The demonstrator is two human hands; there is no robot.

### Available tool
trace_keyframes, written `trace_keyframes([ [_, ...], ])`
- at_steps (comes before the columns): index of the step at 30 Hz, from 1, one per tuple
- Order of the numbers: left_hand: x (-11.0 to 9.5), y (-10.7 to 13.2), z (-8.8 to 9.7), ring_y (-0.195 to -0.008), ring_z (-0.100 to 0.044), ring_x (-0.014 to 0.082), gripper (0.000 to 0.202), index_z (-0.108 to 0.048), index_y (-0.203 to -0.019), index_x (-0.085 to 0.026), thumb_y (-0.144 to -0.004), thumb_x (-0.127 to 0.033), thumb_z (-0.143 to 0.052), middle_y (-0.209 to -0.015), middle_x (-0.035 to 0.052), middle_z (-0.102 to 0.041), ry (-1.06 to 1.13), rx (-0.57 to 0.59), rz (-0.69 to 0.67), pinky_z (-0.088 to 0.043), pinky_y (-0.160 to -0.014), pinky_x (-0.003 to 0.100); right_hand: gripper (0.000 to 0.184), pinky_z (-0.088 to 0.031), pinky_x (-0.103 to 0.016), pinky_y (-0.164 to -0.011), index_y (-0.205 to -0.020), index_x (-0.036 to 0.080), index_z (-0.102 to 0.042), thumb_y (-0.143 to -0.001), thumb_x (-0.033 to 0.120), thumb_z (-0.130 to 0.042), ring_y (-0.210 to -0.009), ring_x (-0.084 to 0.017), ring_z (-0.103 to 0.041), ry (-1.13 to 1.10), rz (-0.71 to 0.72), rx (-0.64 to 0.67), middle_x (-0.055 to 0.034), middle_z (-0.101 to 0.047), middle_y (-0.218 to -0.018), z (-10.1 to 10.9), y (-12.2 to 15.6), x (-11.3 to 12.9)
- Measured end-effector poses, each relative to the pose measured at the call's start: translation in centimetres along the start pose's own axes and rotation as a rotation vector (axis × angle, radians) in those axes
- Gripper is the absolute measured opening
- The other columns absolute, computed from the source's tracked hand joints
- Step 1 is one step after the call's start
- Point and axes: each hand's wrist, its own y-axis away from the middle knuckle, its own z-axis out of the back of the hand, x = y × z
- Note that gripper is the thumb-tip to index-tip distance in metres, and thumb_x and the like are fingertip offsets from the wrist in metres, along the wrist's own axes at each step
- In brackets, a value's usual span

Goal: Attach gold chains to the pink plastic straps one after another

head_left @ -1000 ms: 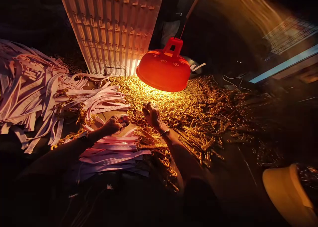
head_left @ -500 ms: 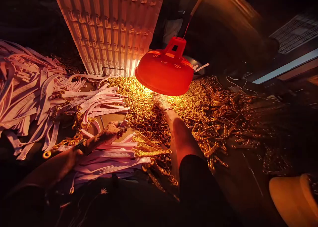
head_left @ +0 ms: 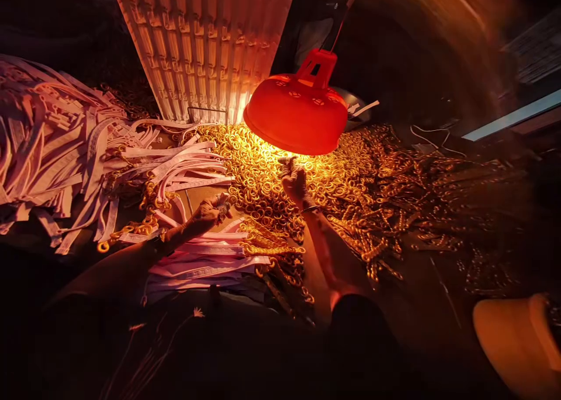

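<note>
Under the red lamp shade [head_left: 295, 114], my right hand [head_left: 293, 183] is at a heap of gold-coloured rings [head_left: 263, 181], its fingers curled together. What sits between its fingertips, if anything, is too small to make out. My left hand [head_left: 214, 211] is closed at the near left edge of the heap; something small and dark shows at its fingers, its kind unclear. Pale pink straps [head_left: 210, 268] lie in a stack beneath my left forearm. Gold chains [head_left: 278, 250] extend from their right ends.
A large pile of pale straps [head_left: 44, 137] covers the left side. More gold chains [head_left: 394, 213] spread to the right. Behind the heap leans a ribbed panel [head_left: 205, 49]. The lamp hangs low over the rings. A pale rounded container [head_left: 504, 336] is at lower right.
My right hand has drawn back a little from beneath the lamp, and its fingers now show curled. My left hand stays closed near the straps. The whole view has shifted slightly.
</note>
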Motion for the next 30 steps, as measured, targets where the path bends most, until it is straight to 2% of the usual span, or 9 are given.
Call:
trace_keyframes([
  [3, -0.2, 0.3, -0.5, -0.045, -0.034, 0.0053, 0.027, -0.057, -0.066, -0.014, -0.073, -0.037, -0.069, -0.056, -0.0002, -0.052, -0.015, 0.012, -0.077, -0.024, -0.042, 0.021, 0.031, -0.054, -0.028, -0.066, -0.113, 0.019, -0.063, -0.095, 0.042, -0.054, -0.075, -0.013, -0.061, -0.164, -0.077, 0.018, -0.004, -0.066, -0.095, -2.3, 2.4, 0.9],
  [8, -0.4, 0.9, -1.4, -0.052, -0.044, 0.007, 0.022, -0.063, -0.079, -0.014, -0.083, -0.035, -0.063, -0.066, 0.0016, -0.06, -0.168, -0.014, -0.254, -0.036, -0.05, 0.019, 0.026, -0.04, -0.021, -0.048, -0.096, 0.019, -0.064, -0.075, 0.034, -0.07, -0.053, -0.006, -0.045, -0.83, -0.363, 0.171, 0.0013, -0.058, -0.074, -5.0, 6.3, 3.2],
  [10, -0.3, 1.1, -1.4, -0.062, -0.054, 0.0095, 0.019, -0.068, -0.09, -0.014, -0.085, -0.031, -0.062, -0.073, 0.0035, -0.064, -0.303, -0.046, -0.368, -0.042, -0.06, 0.02, 0.026, -0.037, -0.02, -0.047, -0.09, 0.018, -0.062, -0.067, 0.024, -0.071, -0.05, -0.005, -0.043, -0.97, -0.434, 0.224, 0.0032, -0.055, -0.07, -5.5, 7.2, 4.0],
  [13, 0.0, 1.3, -1.2, -0.071, -0.062, 0.0127, 0.032, -0.068, -0.114, -0.017, -0.085, -0.028, -0.064, -0.088, 0.0063, -0.071, -0.458, -0.013, -0.441, -0.044, -0.067, 0.021, 0.025, -0.033, -0.019, -0.043, -0.082, 0.018, -0.057, -0.059, 0.015, -0.066, -0.045, -0.004, -0.039, -1.055, -0.516, 0.296, 0.0059, -0.051, -0.061, -6.1, 7.9, 4.8],
  [16, 0.4, 1.2, -1.0, -0.067, -0.063, 0.013, 0.034, -0.069, -0.117, -0.02, -0.085, -0.026, -0.064, -0.084, 0.0045, -0.073, -0.602, 0.065, -0.433, -0.042, -0.063, 0.02, 0.026, -0.031, -0.018, -0.041, -0.081, 0.018, -0.055, -0.056, 0.013, -0.062, -0.043, -0.004, -0.037, -1.062, -0.581, 0.362, 0.0062, -0.051, -0.059, -6.3, 8.0, 5.4],
  [19, 0.9, 1.0, -1.3, -0.066, -0.062, 0.0129, 0.026, -0.072, -0.107, -0.018, -0.084, -0.026, -0.065, -0.072, 0.0024, -0.069, -0.575, 0.025, -0.403, -0.041, -0.062, 0.02, 0.029, -0.032, -0.018, -0.04, -0.083, 0.017, -0.058, -0.055, 0.011, -0.06, -0.044, -0.004, -0.037, -1.04, -0.608, 0.362, 0.0051, -0.054, -0.061, -6.6, 8.0, 5.6],
  [23, 1.4, 0.1, -1.8, -0.066, -0.058, 0.013, 0.016, -0.067, -0.079, -0.014, -0.083, -0.03, -0.066, -0.067, 0.0032, -0.063, -0.311, -0.086, -0.356, -0.043, -0.061, 0.021, 0.023, -0.045, -0.022, -0.049, -0.081, 0.019, -0.055, -0.059, 0.021, -0.063, -0.053, -0.008, -0.05, -1.063, -0.631, 0.176, 0.0013, -0.059, -0.071, -7.4, 8.4, 5.5],
  [27, 1.5, -0.7, -1.8, -0.062, -0.052, 0.0117, 0.025, -0.057, -0.065, -0.015, -0.083, -0.031, -0.064, -0.065, 0.0032, -0.059, -0.134, -0.1, -0.36, -0.042, -0.057, 0.023, 0.033, -0.047, -0.025, -0.054, -0.08, 0.022, -0.05, -0.073, 0.049, -0.067, -0.057, -0.011, -0.054, -0.814, -0.441, 0.055, 0.0006, -0.057, -0.071, -8.2, 9.6, 5.4],
  [30, 1.7, -0.6, -1.6, -0.06, -0.05, 0.0108, 0.028, -0.052, -0.06, -0.015, -0.081, -0.03, -0.065, -0.062, 0.0024, -0.055, -0.131, -0.031, -0.316, -0.042, -0.056, 0.023, 0.037, -0.044, -0.025, -0.056, -0.077, 0.022, -0.048, -0.083, 0.057, -0.059, -0.057, -0.011, -0.052, -0.482, -0.236, -0.003, 0.0014, -0.053, -0.068, -8.4, 10.2, 5.4],
])
